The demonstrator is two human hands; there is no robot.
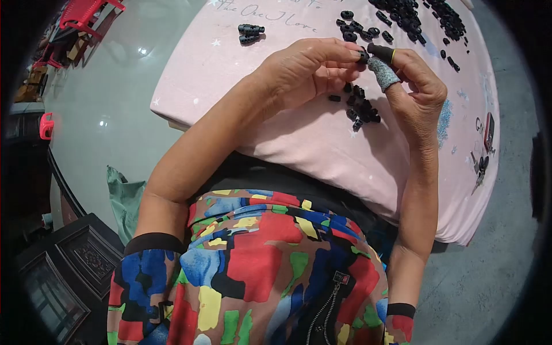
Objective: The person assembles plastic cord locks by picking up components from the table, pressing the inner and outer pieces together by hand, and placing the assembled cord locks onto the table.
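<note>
My left hand (316, 69) pinches a small black plastic part (363, 56) between thumb and fingertips, above the table. From the other side my right hand (415, 86) closes on the same part with thumb and index finger. A dark cover sits on that index finger, and a grey speckled wrap (382, 73) goes round the thumb. Below the hands lies a small pile of black pieces (362, 108). Just beyond them are several loose black ring-like parts (356, 27). My fingers partly hide the held part.
A pink cloth (299, 135) with printed writing covers the table. Larger heaps of black parts (402, 17) lie at the far side. Two ribbed black pieces (250, 33) are at the far left. Keys (480, 170) and a red-edged object (489, 131) rest near the right edge.
</note>
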